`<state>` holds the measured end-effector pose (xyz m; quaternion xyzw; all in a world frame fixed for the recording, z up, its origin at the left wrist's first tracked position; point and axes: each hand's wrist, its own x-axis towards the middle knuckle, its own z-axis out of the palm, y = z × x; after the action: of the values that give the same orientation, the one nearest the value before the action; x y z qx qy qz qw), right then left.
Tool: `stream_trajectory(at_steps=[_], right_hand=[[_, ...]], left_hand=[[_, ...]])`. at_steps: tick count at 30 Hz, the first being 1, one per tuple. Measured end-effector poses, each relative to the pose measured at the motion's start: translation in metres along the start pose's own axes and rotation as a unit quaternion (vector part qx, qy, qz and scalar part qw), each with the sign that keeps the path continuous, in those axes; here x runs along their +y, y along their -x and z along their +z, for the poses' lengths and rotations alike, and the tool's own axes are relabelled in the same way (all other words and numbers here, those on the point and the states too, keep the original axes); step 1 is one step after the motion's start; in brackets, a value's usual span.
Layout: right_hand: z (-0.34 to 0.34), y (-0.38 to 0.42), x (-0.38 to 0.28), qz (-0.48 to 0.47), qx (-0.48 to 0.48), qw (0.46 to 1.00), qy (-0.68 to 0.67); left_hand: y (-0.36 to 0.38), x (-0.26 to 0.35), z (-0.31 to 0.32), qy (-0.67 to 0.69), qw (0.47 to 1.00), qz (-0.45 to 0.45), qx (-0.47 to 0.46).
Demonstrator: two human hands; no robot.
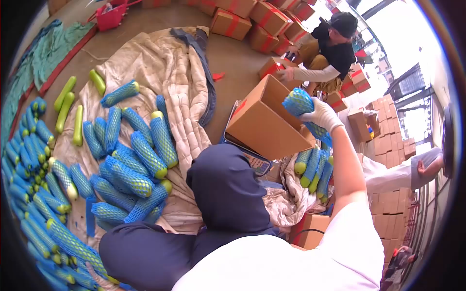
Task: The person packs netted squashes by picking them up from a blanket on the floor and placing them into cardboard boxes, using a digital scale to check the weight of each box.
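Note:
My right hand [323, 114], in a whitish glove, is closed around a long green vegetable in blue foam netting [298, 102], held up at the right side of an open cardboard box [264, 116]. The box stands tilted on a scale [257, 164], whose keypad shows below it. At the lower left edge my left hand [99, 279] is partly visible beside the pile of netted vegetables [73, 242]; its fingers are too unclear to tell whether they grip one. More netted vegetables [131, 169] lie on the beige quilted cloth [145, 58] left of my knees.
Several bare green vegetables [63, 111] lie at the left. Netted ones [315, 169] lie right of the box. A person in a black top [335, 48] crouches by a carton at the upper right. Stacked cartons [388, 121] and a pink basket [111, 17] stand farther off.

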<state>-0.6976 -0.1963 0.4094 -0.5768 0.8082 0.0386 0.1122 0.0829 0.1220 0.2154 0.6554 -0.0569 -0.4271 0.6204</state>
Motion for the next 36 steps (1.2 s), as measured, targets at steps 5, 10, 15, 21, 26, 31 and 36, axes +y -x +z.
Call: stream_trajectory(at_steps=[5, 10, 15, 21, 26, 31, 36], right_hand=[[0.066, -0.048, 0.012, -0.067, -0.143, 0.985, 0.072], [0.14, -0.085, 0.014, -0.109, -0.217, 0.969, -0.044], [0.1, -0.071, 0.008, -0.135, -0.134, 0.957, -0.22], [0.028, 0.007, -0.054, -0.252, -0.187, 0.67, -0.672], [0.013, 0.017, -0.037, -0.23, -0.154, 0.379, -0.883], [-0.004, 0.008, 0.049, -0.205, 0.065, 0.626, -0.749], [0.022, -0.032, 0.052, -0.168, 0.063, 0.772, -0.61]], left_hand=[[0.03, 0.114, 0.113, -0.066, 0.987, 0.036, -0.146], [0.046, 0.167, 0.22, -0.197, 0.94, 0.144, -0.237], [0.068, 0.149, 0.337, -0.225, 0.908, 0.18, -0.305], [0.157, 0.104, 0.522, -0.209, 0.836, 0.098, -0.498], [0.194, 0.098, 0.581, -0.385, 0.506, 0.324, -0.7], [0.137, 0.091, 0.523, -0.383, 0.728, 0.225, -0.522], [0.08, 0.101, 0.448, -0.445, 0.751, 0.194, -0.447]])
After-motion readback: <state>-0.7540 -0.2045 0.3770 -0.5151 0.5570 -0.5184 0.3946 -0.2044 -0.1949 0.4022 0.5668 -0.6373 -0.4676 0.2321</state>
